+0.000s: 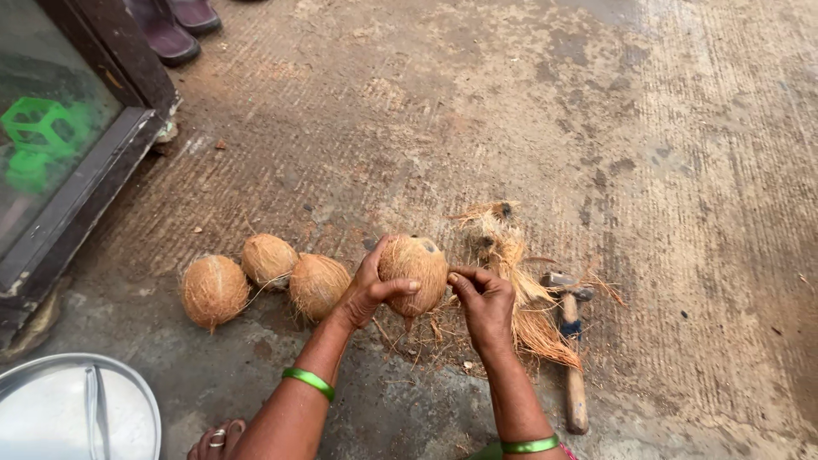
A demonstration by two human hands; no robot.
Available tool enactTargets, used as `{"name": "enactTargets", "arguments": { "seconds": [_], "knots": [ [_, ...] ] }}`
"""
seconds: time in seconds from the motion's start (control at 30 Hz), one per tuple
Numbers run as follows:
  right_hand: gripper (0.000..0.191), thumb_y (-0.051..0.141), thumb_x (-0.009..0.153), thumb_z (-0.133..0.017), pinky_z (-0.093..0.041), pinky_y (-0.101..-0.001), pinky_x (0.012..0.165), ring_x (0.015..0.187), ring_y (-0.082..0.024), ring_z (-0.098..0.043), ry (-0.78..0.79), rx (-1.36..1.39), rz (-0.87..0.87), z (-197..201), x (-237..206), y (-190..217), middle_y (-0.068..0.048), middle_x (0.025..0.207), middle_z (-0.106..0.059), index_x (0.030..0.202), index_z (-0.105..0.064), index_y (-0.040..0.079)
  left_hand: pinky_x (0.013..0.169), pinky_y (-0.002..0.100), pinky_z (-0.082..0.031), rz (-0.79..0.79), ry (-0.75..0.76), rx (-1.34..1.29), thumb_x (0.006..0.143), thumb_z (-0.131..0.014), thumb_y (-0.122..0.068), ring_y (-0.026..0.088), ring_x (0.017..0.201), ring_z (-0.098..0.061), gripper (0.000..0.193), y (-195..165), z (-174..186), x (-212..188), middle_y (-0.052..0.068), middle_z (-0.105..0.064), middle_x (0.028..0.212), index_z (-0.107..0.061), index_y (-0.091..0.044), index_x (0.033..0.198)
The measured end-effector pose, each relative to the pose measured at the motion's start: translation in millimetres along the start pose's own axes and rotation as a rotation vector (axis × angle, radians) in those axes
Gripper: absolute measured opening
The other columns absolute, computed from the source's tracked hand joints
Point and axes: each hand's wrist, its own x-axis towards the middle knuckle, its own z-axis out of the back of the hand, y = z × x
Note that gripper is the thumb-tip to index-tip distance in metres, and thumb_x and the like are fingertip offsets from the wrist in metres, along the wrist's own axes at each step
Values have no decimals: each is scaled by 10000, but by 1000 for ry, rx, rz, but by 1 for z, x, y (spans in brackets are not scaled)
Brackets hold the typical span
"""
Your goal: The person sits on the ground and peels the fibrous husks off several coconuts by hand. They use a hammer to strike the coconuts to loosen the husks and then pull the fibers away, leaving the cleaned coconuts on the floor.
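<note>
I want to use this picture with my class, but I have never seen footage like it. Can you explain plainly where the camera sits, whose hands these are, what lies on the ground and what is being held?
The single picture comes from a camera worn on a person's head, looking down, so both arms reaching in from the bottom edge belong to that person. Each wrist wears a green bangle. The left hand grips a husked coconut just above the concrete floor. The right hand pinches at the fibres on its side. Three more coconuts lie in a row to the left. To the right sits a pile of pulled-off husk fibre, with a wooden-handled hammer beside it. A round metal plate shows at the bottom left, near the person's toes.
</note>
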Motion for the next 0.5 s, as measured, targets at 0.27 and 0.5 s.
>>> {"name": "enactTargets", "arguments": {
  "seconds": [0.27, 0.5],
  "knots": [
    [174, 158, 937, -726, -558, -254, 593, 677, -136, -608, 82, 429, -95, -11, 8, -9, -100, 837, -709, 993, -729, -7, 844, 575, -653, 24, -143, -181, 522, -794, -420, 339, 1129, -634, 1013, 1, 0, 9, 172, -583, 1221, -448, -104, 1420],
    [490, 458, 837, -559, -614, -325, 742, 869, -212, -702, 149, 1130, -482, -3, -4, 36, -156, 1024, -722, 1065, -680, 41, 852, 586, -663, -40, -288, -405, 606, -789, -378, 361, 1141, -643, 891, -7, 7, 18, 202, -581, 1209, -476, -66, 1380]
  ]
}}
